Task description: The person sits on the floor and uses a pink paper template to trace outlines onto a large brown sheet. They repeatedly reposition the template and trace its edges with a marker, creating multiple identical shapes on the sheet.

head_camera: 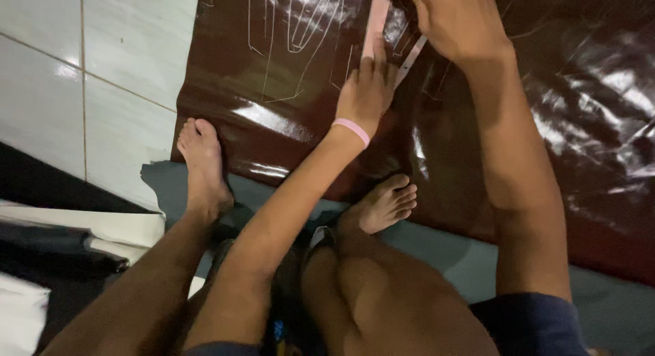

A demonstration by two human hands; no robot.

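Head view, pink strip: a long, narrow, pale pink template strip (376, 18) lay flat on the brown sheet, running up out of the top edge of the picture.
Head view, left hand: the left hand (368, 90) lay pressed on the lower end of the strip, fingers (377, 62) stretched flat along it and not clenched; a pink band (351, 131) circled the wrist.
Head view, right hand: the right hand (454, 18) sat just right of the strip near the top edge, fingers curled downward; what they gripped was hidden, so I cannot tell the hold.
Head view, white strip: a thin pale strip (411, 58) slanted out from under the right hand toward the left hand, just beside the pink strip.
Head view, brown sheet: a glossy dark brown sheet (587, 117) lay spread on the floor, wrinkled at the right, with pale outline shapes (300, 28) drawn on it left of the pink strip.
Head view, underlay: a grey-blue layer (471, 257) showed below the sheet's near edge.
Head view, feet: a bare foot (203, 166) rested on the sheet's left edge; another (385, 204) on its near edge.
Head view, floor: white tiles (102, 69) lay to the left.
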